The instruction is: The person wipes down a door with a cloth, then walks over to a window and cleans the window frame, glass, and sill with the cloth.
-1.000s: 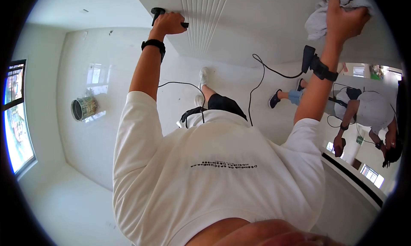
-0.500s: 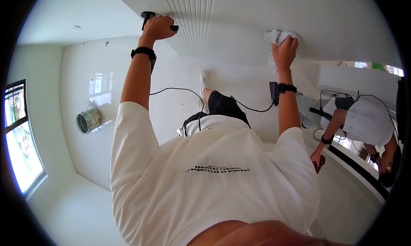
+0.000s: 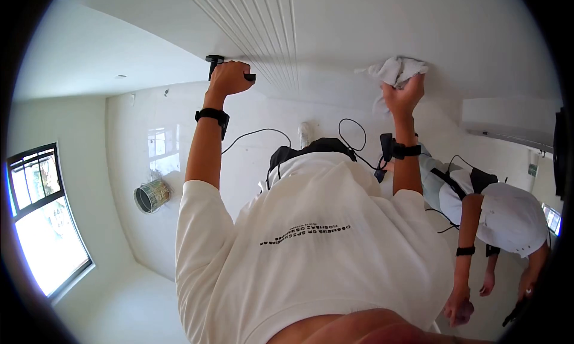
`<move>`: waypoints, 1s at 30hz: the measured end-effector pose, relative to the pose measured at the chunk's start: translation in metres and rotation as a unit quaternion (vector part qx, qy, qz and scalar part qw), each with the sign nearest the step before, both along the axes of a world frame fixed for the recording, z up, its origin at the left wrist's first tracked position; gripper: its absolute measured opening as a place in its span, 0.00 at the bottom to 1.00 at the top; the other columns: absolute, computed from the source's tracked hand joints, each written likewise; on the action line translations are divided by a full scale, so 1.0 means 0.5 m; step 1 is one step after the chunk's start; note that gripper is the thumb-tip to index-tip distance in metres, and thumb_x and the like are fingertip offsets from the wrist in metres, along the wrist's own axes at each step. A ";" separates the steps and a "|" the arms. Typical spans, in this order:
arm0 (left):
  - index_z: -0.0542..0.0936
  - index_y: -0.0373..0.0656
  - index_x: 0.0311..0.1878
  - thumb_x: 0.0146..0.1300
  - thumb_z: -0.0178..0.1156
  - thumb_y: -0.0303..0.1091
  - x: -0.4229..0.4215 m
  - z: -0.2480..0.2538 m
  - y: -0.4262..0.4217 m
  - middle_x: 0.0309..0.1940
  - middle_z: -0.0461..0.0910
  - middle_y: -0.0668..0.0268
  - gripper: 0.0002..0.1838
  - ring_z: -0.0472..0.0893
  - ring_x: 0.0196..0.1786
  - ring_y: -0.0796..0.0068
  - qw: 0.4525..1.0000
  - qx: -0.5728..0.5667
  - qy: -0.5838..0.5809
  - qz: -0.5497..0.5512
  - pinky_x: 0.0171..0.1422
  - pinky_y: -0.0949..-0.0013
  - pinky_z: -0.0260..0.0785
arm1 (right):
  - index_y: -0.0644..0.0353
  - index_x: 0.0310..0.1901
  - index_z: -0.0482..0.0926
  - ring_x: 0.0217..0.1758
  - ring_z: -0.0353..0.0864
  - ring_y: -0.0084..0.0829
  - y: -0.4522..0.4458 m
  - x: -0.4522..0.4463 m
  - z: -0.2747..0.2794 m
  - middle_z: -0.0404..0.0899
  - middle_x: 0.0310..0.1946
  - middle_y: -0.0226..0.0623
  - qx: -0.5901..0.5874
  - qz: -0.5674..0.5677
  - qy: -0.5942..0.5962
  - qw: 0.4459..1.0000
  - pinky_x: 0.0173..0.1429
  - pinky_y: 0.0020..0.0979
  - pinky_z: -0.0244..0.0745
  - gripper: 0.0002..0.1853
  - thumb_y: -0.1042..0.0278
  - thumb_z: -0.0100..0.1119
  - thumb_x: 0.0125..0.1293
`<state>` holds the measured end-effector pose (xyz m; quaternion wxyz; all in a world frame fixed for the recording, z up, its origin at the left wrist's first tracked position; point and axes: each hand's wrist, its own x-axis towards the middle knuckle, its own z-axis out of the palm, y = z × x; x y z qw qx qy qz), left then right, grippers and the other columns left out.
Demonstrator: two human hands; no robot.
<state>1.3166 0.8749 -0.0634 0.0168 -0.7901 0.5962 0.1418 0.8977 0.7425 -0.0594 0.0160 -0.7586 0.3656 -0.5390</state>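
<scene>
My left hand (image 3: 230,79) is wrapped round a black lever handle (image 3: 250,77) on a white door (image 3: 359,30). The handle's round black base shows just beyond my knuckles. My right hand (image 3: 404,94) grips a crumpled white cloth (image 3: 399,70) against the smooth face of the same door, to the right of its grooved strip (image 3: 257,27). Part of the cloth hangs down beside my fingers. My fingertips are partly hidden by the cloth.
A co-worker in a white cap (image 3: 511,218) bends down close on my right. A bucket (image 3: 152,196) stands on the floor at left, near a window (image 3: 48,218). Black cables (image 3: 257,130) run from my wrists toward my waist.
My view has shifted, and the door appears turned at a different angle. The right hand and cloth have moved slightly relative to the grooves. The left hand stays on the handle. The co-worker has shifted.
</scene>
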 end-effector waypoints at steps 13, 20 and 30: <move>0.84 0.46 0.29 0.53 0.66 0.42 -0.030 0.012 -0.017 0.29 0.85 0.60 0.10 0.84 0.36 0.52 0.999 0.026 0.020 -0.038 0.41 0.55 0.76 | 0.60 0.40 0.76 0.38 0.79 0.46 -0.007 0.020 0.077 0.76 0.39 0.41 -0.103 -0.112 0.071 0.986 0.32 0.42 0.78 0.24 0.61 0.78 0.43; 0.84 0.47 0.31 0.60 0.66 0.52 -0.052 0.014 -0.038 0.29 0.85 0.60 0.17 0.84 0.38 0.52 0.993 0.056 0.010 -0.099 0.43 0.55 0.76 | 0.63 0.50 0.71 0.44 0.79 0.56 -0.013 -0.071 -0.108 0.75 0.44 0.49 0.089 -0.182 0.033 0.979 0.42 0.49 0.79 0.33 0.59 0.78 0.46; 0.80 0.45 0.31 0.67 0.59 0.58 -0.059 -0.007 -0.017 0.25 0.81 0.62 0.24 0.80 0.31 0.53 0.983 0.111 0.028 -0.145 0.39 0.56 0.73 | 0.69 0.67 0.69 0.70 0.70 0.56 -0.007 -0.289 0.032 0.71 0.66 0.59 -0.029 -0.242 0.153 0.958 0.73 0.47 0.66 0.40 0.69 0.75 0.51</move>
